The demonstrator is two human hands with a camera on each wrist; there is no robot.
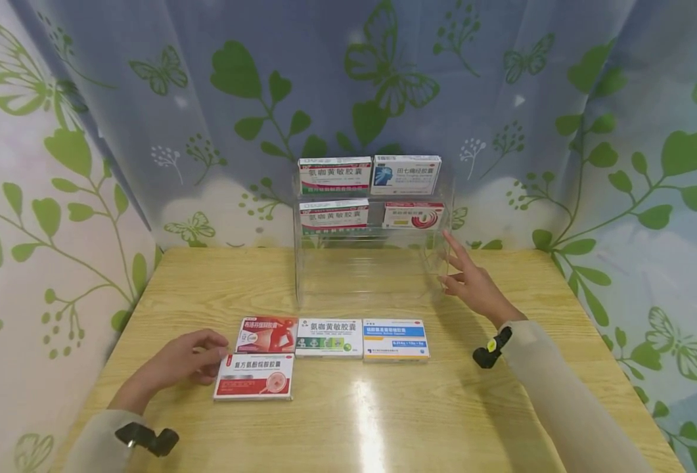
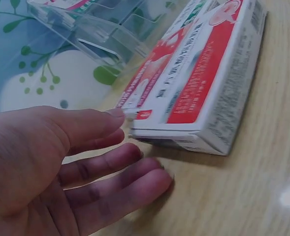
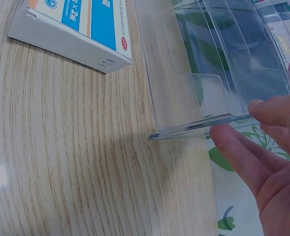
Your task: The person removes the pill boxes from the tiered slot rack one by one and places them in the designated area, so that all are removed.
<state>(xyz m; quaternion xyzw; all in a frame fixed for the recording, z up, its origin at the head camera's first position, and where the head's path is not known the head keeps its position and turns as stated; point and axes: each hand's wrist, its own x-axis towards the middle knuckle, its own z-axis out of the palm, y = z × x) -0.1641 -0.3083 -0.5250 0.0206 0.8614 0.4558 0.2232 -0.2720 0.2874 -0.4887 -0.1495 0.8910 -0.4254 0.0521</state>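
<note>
From the head cam, a clear rack (image 1: 372, 266) stood at 12 o'clock on the wooden table (image 1: 478, 420), right up by a leafy curtain (image 1: 301, 39). Its top tier had a red-and-green box (image 1: 334, 176) at the left and a white box with a blue head print (image 1: 406, 175) at the right; the tier below had another red-and-green box (image 1: 333, 215) and a red swirl box (image 1: 413, 215). Toward 6 o'clock from the rack, three boxes lay flat in a row: a red box (image 1: 267, 336), a green-and-white box (image 1: 330, 337) and a blue-and-white box (image 1: 396, 339). The white-and-red box (image 1: 253, 376) sat at about 7 o'clock from the red one, just beside it. The left hand (image 1: 185, 358) was around 8 o'clock, fingers loosely bent, right at that box's near-left end, while the right hand (image 1: 475, 286) was at the rack's 4 o'clock, fingers spread against its side. On the left wrist cam, the white-and-red box was at 2 o'clock and the rack at 11; the hand came in from 8, fingers relaxed and a bit apart, thumb tip right by the box corner, though honestly I couldn't tell if it touched. Over on the right wrist cam, the rack filled 1 to 2 o'clock, the blue-and-white box was at 11, and the hand reached in from 4, two fingertips touching the clear side panel.
</note>
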